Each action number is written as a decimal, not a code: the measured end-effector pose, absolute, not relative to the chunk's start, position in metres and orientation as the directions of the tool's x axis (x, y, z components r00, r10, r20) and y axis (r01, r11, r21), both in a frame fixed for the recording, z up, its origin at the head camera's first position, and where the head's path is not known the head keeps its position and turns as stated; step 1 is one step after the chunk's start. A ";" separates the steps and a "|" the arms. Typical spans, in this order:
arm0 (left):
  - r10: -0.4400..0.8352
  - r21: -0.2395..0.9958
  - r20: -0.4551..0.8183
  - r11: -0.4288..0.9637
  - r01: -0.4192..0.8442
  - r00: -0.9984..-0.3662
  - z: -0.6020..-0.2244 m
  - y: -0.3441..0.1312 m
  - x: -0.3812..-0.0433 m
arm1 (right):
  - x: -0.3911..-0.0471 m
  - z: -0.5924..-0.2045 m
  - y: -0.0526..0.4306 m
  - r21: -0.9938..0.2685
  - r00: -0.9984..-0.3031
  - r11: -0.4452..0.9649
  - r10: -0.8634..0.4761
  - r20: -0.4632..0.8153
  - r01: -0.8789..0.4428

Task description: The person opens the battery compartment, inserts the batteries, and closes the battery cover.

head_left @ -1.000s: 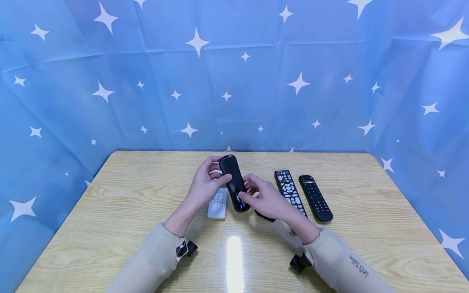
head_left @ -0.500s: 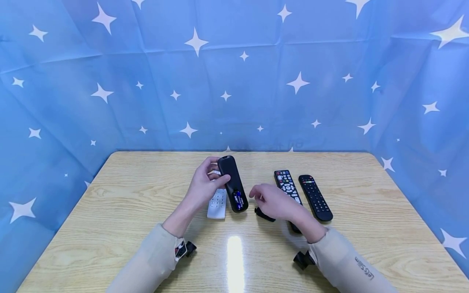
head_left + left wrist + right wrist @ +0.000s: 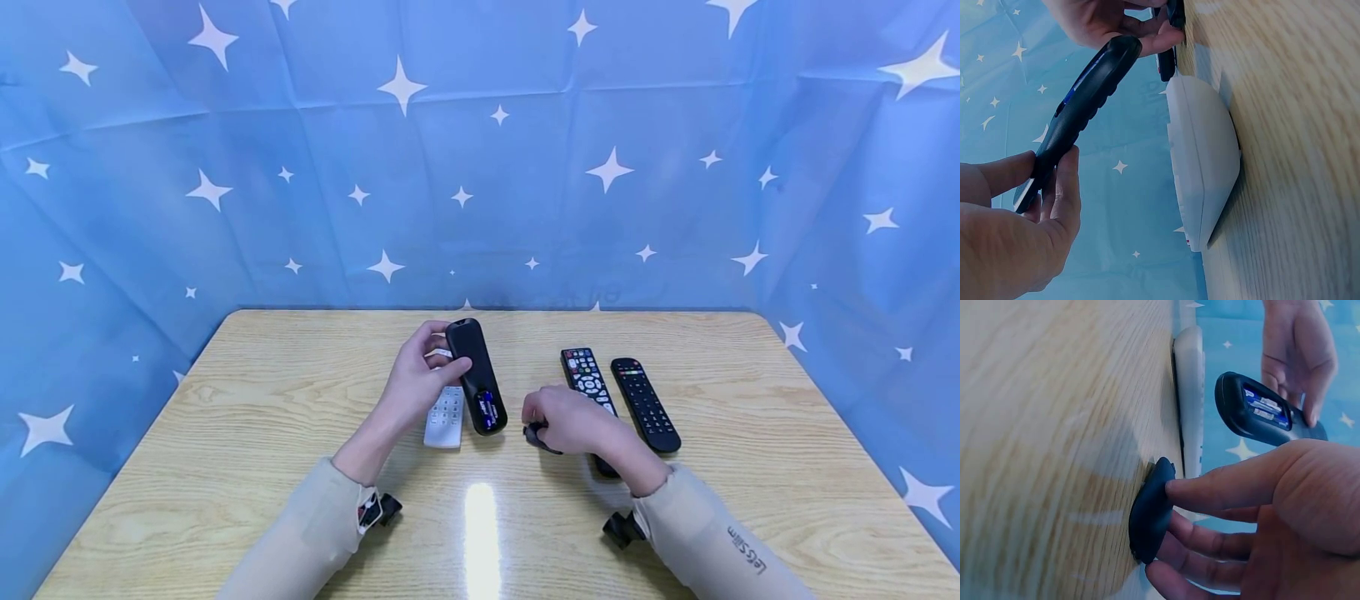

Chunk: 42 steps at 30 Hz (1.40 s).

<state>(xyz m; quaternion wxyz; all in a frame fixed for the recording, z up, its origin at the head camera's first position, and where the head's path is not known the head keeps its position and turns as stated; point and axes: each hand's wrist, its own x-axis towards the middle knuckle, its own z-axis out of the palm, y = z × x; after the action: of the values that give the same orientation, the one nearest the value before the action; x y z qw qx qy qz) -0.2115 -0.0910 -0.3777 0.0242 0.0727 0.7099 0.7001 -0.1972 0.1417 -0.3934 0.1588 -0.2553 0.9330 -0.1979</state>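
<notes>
In the head view my left hand (image 3: 420, 371) holds a black remote control (image 3: 474, 367) above the table, thumb on its back. The uncovered battery compartment (image 3: 1266, 407) at its near end shows blue batteries in the right wrist view. My right hand (image 3: 573, 417) is low over the table and pinches a small black battery cover (image 3: 1152, 512) between thumb and fingers. One edge of the cover appears close to or touching the tabletop. Under the held remote lies a white remote control (image 3: 1200, 162), partly hidden by the left hand in the head view.
Beside my right hand lies a black remote with white buttons (image 3: 588, 375), partly covered by that forearm. Farther right is another black remote with a rounded end (image 3: 647, 407). A blue star-patterned cloth (image 3: 480, 225) hangs behind the wooden table (image 3: 300, 375).
My right hand has left the held remote's lower end, moved right and down, and taken hold of the battery cover. The left hand and its remote have barely moved.
</notes>
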 end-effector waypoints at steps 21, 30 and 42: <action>0.133 0.998 0.051 0.014 0.053 -0.990 -0.378 -0.091 -0.211 | -0.199 -0.389 0.145 -0.540 -0.810 0.761 -0.542 -0.225 -0.359; 0.131 0.998 0.051 0.018 0.054 -0.990 -0.379 -0.091 -0.211 | -0.199 -0.387 0.149 -0.634 -0.776 0.701 -0.582 -0.244 -0.326; 0.141 0.998 0.045 0.026 0.049 -0.989 -0.378 -0.092 -0.210 | -0.197 -0.385 0.150 -0.669 -0.760 0.651 -0.620 -0.195 -0.358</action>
<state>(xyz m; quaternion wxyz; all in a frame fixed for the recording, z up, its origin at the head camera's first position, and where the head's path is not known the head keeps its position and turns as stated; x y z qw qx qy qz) -0.2099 -0.0918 -0.3781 0.0332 0.0664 0.7154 0.6948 -0.1971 0.1500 -0.3846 0.2083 -0.2765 0.8843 -0.3134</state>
